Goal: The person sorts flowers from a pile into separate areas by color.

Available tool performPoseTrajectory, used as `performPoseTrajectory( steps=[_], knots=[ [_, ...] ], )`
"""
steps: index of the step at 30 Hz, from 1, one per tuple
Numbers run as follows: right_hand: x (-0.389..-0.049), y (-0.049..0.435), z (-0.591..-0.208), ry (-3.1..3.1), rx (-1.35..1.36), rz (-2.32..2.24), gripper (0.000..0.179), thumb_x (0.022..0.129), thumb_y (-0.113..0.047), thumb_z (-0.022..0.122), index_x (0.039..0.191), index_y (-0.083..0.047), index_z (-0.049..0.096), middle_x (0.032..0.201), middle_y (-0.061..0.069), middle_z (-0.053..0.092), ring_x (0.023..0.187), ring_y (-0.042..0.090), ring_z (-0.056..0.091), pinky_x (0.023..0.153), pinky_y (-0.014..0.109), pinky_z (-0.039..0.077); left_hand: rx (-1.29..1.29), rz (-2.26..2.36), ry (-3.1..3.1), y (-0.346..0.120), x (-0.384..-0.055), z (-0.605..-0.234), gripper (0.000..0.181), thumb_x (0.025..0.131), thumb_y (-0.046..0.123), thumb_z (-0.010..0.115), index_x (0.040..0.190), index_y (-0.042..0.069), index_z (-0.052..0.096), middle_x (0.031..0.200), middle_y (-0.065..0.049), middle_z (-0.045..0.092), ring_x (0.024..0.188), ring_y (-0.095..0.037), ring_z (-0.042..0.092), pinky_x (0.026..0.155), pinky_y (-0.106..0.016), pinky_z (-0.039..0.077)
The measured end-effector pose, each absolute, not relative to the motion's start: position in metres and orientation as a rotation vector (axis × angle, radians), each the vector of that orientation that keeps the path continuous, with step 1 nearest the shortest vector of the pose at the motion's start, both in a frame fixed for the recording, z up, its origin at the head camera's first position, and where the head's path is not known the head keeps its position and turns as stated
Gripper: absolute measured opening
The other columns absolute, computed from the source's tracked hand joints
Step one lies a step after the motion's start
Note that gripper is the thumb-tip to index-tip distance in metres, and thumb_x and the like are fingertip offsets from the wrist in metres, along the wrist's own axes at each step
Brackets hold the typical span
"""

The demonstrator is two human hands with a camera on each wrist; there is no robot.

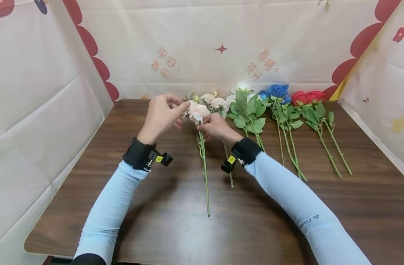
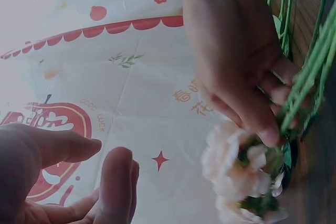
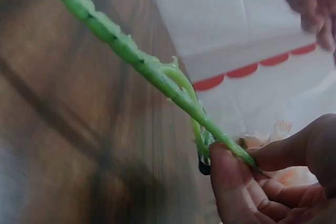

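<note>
My right hand (image 1: 219,129) pinches the green stem (image 1: 205,173) of a pale pink artificial flower (image 1: 199,112) just below its blooms. The right wrist view shows thumb and fingers on that stem (image 3: 140,65), which slants up to the left. Its lower end points toward the near side of the table. My left hand (image 1: 162,115) hovers just left of the blooms, fingers slightly bent. In the left wrist view a gap separates the left hand's thumb and fingers (image 2: 116,182), with nothing between them; the pink blooms (image 2: 236,169) are off to the right.
More pale pink flowers (image 1: 218,103) lie right behind the held one. Farther right on the wooden table (image 1: 175,228) are white roses (image 1: 242,87), blue roses (image 1: 277,91) and red roses (image 1: 308,98), stems toward me. A printed cloth (image 1: 202,33) encloses the back and sides.
</note>
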State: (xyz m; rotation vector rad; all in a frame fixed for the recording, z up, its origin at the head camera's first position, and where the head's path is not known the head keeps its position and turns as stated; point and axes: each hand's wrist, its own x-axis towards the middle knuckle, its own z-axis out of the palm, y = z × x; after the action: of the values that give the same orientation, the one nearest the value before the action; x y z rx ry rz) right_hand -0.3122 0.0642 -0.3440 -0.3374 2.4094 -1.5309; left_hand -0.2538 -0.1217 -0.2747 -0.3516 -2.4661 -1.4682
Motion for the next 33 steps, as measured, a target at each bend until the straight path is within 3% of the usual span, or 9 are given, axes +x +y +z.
performPoseTrajectory(
  steps=[6,14,20,28,33],
  knots=[
    [-0.337,0.062,-0.355,2.426,-0.235,-1.442,0.033,0.088,-0.004,0.063,0.061,-0.003,0.043,0.080,0.013,0.060,0.064,0.026,0.063,0.062,0.036,0.055,-0.342,-1.492,-2.455,-0.121,-0.253,-0.275,0.032,0.088,0.035,0.067,0.100,0.006,0.064,0.069,-0.005,0.066,0.051,-0.021,0.064,0.046,-0.032,0.053],
    [-0.350,0.068,-0.369,2.660,-0.222,-1.225,0.028,0.087,-0.009,0.065,0.063,0.000,0.053,0.068,0.014,0.065,0.055,0.024,0.065,0.054,0.032,0.054,-0.342,-1.497,-2.500,-0.118,-0.254,-0.277,0.031,0.087,0.038,0.066,0.099,0.009,0.063,0.073,-0.002,0.067,0.052,-0.019,0.064,0.049,-0.034,0.053],
    [-0.352,0.064,-0.368,2.968,-0.405,-0.808,0.033,0.083,-0.009,0.059,0.051,-0.008,0.050,0.049,0.006,0.059,0.047,0.017,0.063,0.041,0.023,0.038,-0.351,-1.457,-2.536,-0.115,-0.256,-0.279,0.031,0.088,0.037,0.066,0.099,0.008,0.064,0.070,-0.002,0.066,0.052,-0.017,0.064,0.047,-0.030,0.053],
    [-0.353,0.058,-0.362,3.027,-0.411,-0.705,0.027,0.082,-0.009,0.057,0.056,-0.009,0.053,0.050,0.003,0.058,0.046,0.018,0.060,0.051,0.027,0.043,-0.378,-1.454,-2.542,-0.114,-0.256,-0.281,0.031,0.089,0.037,0.064,0.099,0.008,0.064,0.070,-0.002,0.066,0.053,-0.021,0.065,0.045,-0.029,0.052],
    [-0.347,0.063,-0.353,3.128,-0.562,-0.664,0.035,0.080,-0.011,0.060,0.052,-0.012,0.040,0.045,-0.004,0.034,0.041,0.015,0.042,0.045,0.027,0.033,-0.389,-1.406,-2.544,-0.115,-0.256,-0.280,0.031,0.089,0.038,0.063,0.099,0.009,0.064,0.068,-0.001,0.065,0.049,-0.016,0.063,0.044,-0.028,0.052]
  ],
)
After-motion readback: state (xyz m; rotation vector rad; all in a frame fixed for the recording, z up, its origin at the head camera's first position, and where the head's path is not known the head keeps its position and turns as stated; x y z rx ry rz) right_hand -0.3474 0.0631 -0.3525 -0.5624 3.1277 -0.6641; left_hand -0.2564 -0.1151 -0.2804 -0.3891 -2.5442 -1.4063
